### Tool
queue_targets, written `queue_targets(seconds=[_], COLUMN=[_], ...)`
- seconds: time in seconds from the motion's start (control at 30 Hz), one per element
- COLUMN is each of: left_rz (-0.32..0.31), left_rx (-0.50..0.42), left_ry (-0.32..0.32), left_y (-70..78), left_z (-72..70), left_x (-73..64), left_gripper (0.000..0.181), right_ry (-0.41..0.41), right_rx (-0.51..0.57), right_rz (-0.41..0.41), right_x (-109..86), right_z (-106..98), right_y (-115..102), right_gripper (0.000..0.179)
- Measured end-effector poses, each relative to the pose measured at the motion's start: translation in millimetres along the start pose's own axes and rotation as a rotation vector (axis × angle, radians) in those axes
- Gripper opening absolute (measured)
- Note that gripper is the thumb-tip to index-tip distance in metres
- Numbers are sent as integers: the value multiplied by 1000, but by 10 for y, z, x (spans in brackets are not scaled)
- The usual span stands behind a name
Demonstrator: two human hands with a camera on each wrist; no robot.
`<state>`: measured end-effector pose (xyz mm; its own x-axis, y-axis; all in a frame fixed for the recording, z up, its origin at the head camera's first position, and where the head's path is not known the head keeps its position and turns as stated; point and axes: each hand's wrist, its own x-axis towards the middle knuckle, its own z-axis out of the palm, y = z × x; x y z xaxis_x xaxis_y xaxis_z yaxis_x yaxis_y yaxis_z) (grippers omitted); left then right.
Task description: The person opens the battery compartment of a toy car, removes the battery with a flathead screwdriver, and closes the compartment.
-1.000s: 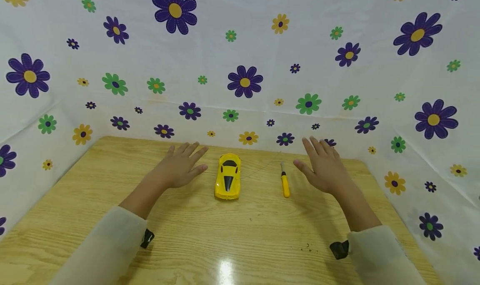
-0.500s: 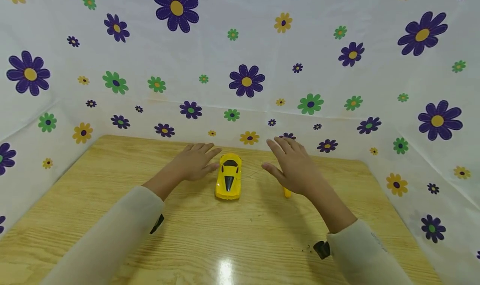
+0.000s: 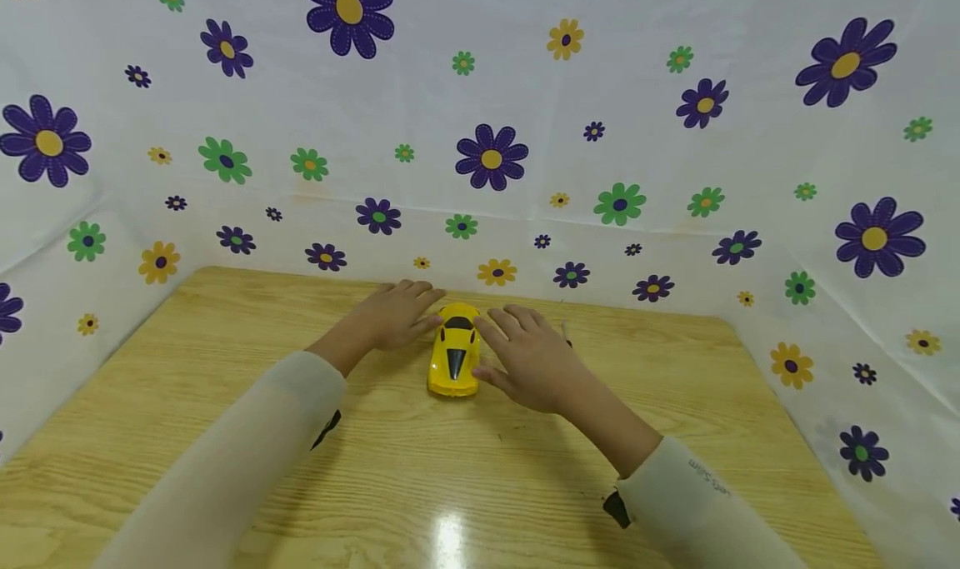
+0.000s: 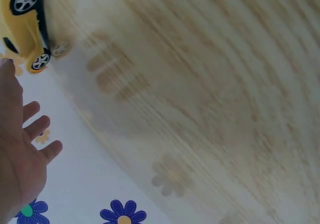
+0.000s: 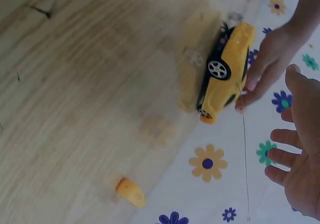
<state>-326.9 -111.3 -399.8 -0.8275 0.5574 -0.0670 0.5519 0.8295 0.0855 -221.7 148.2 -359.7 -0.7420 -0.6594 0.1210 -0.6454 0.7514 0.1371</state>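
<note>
A yellow toy car with black windows stands on the wooden table between my two hands. My left hand is at its left side, thumb close to the body, fingers extended; whether it touches cannot be told. On the other side, my right hand has its fingertips at the car's right edge, fingers loosely spread. The right wrist view shows a gap between this hand and the car. A yellow-handled screwdriver lies right of the car, mostly hidden behind my right hand; its shaft peeks out, and its handle end shows too.
A thin wire runs from the car's side in the right wrist view. White flowered cloth stands behind and at both sides of the table. Small dark specks lie on the wood.
Both hands have moved inward toward the car, the right one farther, passing over the screwdriver. The car has stayed in place.
</note>
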Motion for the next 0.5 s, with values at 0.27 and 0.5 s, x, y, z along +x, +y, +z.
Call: queue_targets(seconds=[0.27, 0.5], left_rz=[23, 27], left_rx=[-28, -109], left_ry=[7, 4], left_y=[-20, -23], left_z=[60, 80], left_x=[120, 195], left_gripper=[66, 65], right_ry=[-79, -116], right_rx=[-72, -87], right_rz=[-89, -128], right_x=[41, 71], right_z=[124, 268], right_y=[-155, -199], right_gripper=[69, 69])
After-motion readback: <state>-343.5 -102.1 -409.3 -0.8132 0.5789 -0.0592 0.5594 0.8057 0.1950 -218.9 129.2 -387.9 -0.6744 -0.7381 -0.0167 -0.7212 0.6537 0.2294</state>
